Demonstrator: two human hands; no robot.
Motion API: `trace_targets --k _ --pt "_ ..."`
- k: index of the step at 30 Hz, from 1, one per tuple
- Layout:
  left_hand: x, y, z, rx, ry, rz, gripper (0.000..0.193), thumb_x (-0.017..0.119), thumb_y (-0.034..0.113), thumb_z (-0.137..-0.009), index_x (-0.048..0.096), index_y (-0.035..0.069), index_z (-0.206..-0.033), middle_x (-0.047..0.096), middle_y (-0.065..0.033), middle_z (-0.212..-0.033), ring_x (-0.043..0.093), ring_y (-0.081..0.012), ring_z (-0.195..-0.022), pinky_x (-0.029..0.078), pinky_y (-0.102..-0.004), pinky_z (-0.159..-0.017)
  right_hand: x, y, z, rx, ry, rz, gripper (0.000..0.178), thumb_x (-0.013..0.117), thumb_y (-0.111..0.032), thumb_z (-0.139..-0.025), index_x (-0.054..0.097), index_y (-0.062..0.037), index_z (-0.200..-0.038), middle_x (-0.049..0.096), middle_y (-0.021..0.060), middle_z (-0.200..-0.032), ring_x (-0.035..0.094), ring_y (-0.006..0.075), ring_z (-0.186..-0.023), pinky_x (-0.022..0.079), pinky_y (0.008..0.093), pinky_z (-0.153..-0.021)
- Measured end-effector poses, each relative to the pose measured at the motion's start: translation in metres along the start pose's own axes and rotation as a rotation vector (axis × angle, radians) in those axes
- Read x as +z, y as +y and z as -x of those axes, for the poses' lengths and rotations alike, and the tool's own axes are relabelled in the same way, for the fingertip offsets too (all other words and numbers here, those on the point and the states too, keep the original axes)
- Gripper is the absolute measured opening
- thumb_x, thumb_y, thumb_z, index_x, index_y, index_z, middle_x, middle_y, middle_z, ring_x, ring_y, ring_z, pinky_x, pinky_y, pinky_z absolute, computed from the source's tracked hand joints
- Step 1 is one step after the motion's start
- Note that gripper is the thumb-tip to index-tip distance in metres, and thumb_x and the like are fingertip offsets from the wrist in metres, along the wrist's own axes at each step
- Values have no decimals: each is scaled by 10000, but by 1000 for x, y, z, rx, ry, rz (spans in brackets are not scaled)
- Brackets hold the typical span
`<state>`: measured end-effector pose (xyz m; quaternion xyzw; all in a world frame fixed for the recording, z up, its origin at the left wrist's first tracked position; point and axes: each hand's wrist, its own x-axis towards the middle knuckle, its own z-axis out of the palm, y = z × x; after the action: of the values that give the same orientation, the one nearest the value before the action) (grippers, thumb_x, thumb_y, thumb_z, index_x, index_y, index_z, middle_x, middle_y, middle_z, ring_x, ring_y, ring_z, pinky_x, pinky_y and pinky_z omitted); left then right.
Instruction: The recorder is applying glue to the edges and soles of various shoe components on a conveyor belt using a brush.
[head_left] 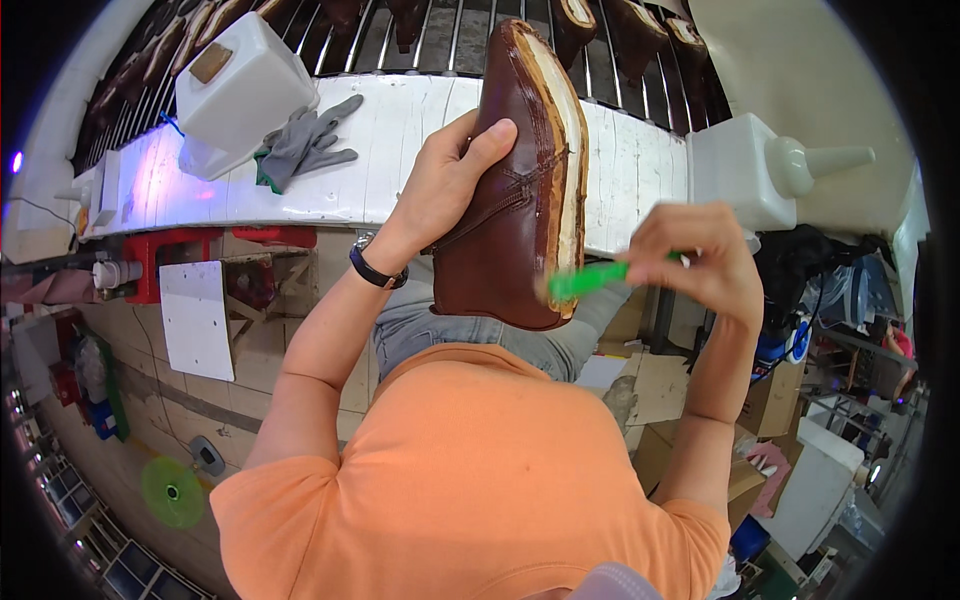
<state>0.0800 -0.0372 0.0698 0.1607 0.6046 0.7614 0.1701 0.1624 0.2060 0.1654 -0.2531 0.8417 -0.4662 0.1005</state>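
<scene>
Head view, left hand (pixel 447 178) clasping boot (pixel 495 255), bent right hand (pixel 706 256) pinching brush (pixel 590 279)

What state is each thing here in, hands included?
Left hand, gripping the boot
Right hand, pinching the brush
Boot, held up, pale underside turned right
Brush, head at the boot's edge
Watch, strapped on
Glove, unworn, lying on the bench
Fan, can't tell if it's spinning

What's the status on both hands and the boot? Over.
Left hand gripping brown boot. Right hand pinching green brush, head at boot's near end. Gray glove on white bench, left of boot, not in the way.
</scene>
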Motion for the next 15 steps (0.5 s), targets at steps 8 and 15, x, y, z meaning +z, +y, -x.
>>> trace_targets --k 8,15 --pt "3 -3 -1 -49 -64 21 479 523 411 -967 576 -36 -1133 638 -46 -964 572 -70 -852 472 -233 -774 -2 12 -12 217 341 115 59 737 -37 -765 693 -1 -782 658 51 -708 554 77 -617 337 222 -510" --pt "2 -7 -5 -157 -77 59 564 495 459 -968 572 -68 -1156 641 -72 -1016 580 -85 -893 475 -243 -814 -5 0 -1 94 22 -37 131 775 21 -689 650 43 -723 658 83 -706 658 175 -700 484 265 -633"
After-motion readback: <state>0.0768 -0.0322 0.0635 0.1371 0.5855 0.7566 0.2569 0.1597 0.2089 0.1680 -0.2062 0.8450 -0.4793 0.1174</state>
